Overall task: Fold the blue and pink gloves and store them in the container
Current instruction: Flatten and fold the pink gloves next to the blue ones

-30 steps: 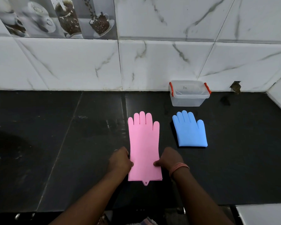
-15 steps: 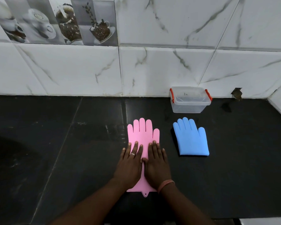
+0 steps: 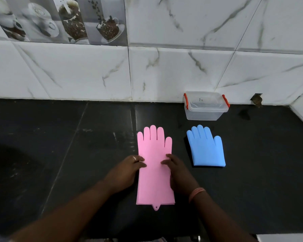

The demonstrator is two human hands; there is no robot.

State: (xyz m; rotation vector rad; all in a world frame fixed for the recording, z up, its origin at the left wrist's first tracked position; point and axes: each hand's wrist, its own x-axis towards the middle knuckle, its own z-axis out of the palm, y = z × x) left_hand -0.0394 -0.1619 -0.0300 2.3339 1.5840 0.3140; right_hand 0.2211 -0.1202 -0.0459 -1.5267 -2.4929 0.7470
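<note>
A pink glove lies flat and full length on the black counter, its fingers pointing at the wall. My left hand touches its left edge at mid length, fingers loosely bent. My right hand rests on its right side, fingertips on the pink surface. To the right lies a blue glove, shorter, apparently folded over, with nothing touching it. Behind the blue glove, a clear lidless container with red clips stands against the wall, and nothing shows inside it.
The black counter stretches wide to the left. White marble tiles form the back wall, and a side wall closes in at the far right. A small hole sits in the tiles right of the container.
Both hands were pressed flat side by side on the pink glove's middle. They have slid apart to its left and right edges. The glove has not been folded over.
</note>
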